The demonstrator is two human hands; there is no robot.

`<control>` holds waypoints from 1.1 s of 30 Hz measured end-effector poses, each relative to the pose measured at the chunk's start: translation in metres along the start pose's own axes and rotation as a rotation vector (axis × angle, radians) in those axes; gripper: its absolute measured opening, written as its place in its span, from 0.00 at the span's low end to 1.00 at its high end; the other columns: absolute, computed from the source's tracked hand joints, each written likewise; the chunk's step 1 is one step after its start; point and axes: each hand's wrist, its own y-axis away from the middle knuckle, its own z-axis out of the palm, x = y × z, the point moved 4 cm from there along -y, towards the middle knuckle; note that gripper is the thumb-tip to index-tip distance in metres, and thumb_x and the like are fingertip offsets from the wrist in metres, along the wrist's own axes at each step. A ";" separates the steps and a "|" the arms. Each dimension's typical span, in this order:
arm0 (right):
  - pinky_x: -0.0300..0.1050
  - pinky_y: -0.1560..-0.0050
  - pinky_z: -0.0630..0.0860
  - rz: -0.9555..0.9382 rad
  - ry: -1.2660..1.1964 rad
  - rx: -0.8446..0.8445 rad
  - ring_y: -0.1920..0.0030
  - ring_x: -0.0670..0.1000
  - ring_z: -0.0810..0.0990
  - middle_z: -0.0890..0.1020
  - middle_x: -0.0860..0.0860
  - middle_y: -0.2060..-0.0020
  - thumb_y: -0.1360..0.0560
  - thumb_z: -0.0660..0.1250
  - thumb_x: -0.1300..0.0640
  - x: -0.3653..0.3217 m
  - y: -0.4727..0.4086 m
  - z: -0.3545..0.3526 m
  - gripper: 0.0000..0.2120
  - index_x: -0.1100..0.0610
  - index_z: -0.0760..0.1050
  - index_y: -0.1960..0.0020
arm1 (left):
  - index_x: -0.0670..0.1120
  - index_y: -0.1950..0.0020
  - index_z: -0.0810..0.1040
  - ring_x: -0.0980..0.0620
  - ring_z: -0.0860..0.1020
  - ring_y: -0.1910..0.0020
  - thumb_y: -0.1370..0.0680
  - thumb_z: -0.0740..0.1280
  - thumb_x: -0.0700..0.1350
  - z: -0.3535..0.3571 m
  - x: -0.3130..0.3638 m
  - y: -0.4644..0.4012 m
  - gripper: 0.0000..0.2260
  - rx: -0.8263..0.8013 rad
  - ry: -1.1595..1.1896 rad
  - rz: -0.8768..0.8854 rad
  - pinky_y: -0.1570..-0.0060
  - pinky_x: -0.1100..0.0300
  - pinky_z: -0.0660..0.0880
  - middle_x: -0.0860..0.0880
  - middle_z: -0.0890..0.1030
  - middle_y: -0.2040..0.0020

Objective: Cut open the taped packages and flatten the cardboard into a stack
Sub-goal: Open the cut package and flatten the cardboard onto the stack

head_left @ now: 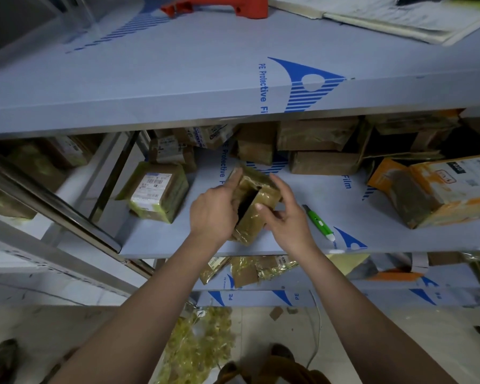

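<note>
Between the two hands, on the middle shelf, sits the small brown cardboard package wrapped in glossy yellowish tape (pixel 254 202), already slit, a dark gap showing along its top. The left hand (pixel 215 210) grips its left side with fingers curled over the edge, and the right hand (pixel 284 217) pinches the right flap with thumb and fingers, apparently to pull the opening wider. The tape film looks slick and stretchy, so a flap could spring back or the fingers could slip; a hard tug might also shove the package off the near edge, since it stands close to it. Just right of the right hand lies the green and white utility knife (pixel 317 223), near enough for a careless wrist to sweep it off. The pale blue shelf covered in printed protective film (pixel 161 239) looks smooth and offers little friction. Further taped parcels crowd behind and beside the hands, and crumpled tape scraps (pixel 203 342) litter the tiled floor below.
</note>
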 end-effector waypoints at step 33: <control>0.43 0.48 0.81 0.185 -0.200 -0.194 0.42 0.50 0.80 0.76 0.51 0.38 0.28 0.64 0.77 0.010 0.014 -0.028 0.37 0.39 0.73 0.35 | 0.65 0.28 0.69 0.50 0.81 0.42 0.21 0.64 0.59 0.033 -0.040 0.010 0.20 -0.174 0.300 -0.086 0.47 0.51 0.78 0.56 0.81 0.38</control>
